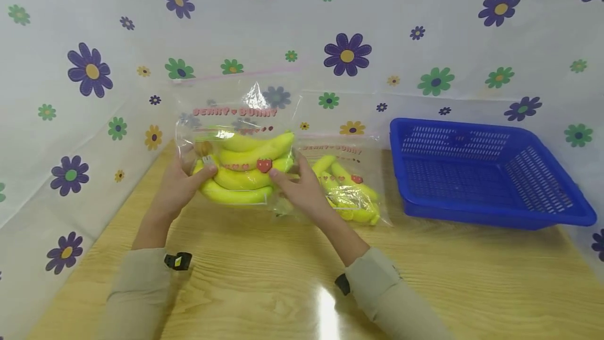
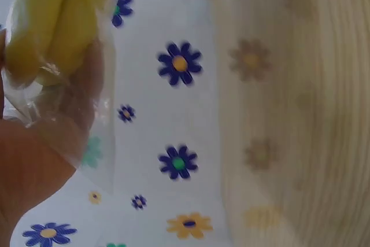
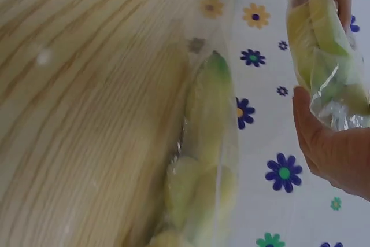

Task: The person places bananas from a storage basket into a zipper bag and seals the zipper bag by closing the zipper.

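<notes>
Between both hands, a clear zip bag with pink strawberry print (image 1: pixel 236 167) is held upright above the table, several yellow bananas inside. My left hand (image 1: pixel 176 185) grips its left edge, thumb across the front. At the opposite edge my right hand (image 1: pixel 304 188) grips the bag, thumb on the plastic. The left wrist view shows banana ends (image 2: pixel 46 33) through the plastic against the palm. In the right wrist view, the held bag (image 3: pixel 329 62) spans the two hands. Behind the right hand, a second printed bag of bananas (image 1: pixel 351 188) leans on the table.
A blue plastic basket (image 1: pixel 472 214) with slotted sides stands on the right of the wooden table (image 1: pixel 264 287). A white cloth with printed flowers (image 1: pixel 302 20) hangs behind and along the sides of the table.
</notes>
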{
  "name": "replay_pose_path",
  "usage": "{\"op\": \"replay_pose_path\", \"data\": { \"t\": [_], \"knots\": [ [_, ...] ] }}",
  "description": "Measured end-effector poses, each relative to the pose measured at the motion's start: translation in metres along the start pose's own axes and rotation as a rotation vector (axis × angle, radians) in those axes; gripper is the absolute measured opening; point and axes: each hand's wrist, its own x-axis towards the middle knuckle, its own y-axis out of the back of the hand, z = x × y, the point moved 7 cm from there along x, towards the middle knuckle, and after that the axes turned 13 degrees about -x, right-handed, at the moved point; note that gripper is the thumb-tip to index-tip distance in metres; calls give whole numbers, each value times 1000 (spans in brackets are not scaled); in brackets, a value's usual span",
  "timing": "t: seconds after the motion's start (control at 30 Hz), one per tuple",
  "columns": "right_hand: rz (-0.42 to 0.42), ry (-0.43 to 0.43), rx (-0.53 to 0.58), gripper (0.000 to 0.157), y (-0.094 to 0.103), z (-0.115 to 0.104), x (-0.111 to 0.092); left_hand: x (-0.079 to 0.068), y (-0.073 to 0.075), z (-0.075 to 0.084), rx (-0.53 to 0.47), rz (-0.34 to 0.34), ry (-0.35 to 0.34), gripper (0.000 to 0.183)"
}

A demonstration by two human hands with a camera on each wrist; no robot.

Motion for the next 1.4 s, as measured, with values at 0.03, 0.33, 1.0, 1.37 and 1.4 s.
{"op": "replay_pose_path", "data": {
  "t": [0.03,0.33,1.0,1.37,1.4],
  "knots": [
    [-22,-15,-17,86,-8,2,4,2,9,-4,42,17,13,81],
    [-127,-81,-186,91,-60,23,32,20,56,-36,220,28,130,83],
    [-143,-85,-1151,67,-95,25,53,43,33,-55,924,-87,114,86],
    [-341,-171,-1177,81,-93,32,58,54,25,-66,983,-231,273,101],
    [-335,-178,-1196,83,-93,32,59,54,22,-66,985,-230,264,100]
  ]
}}
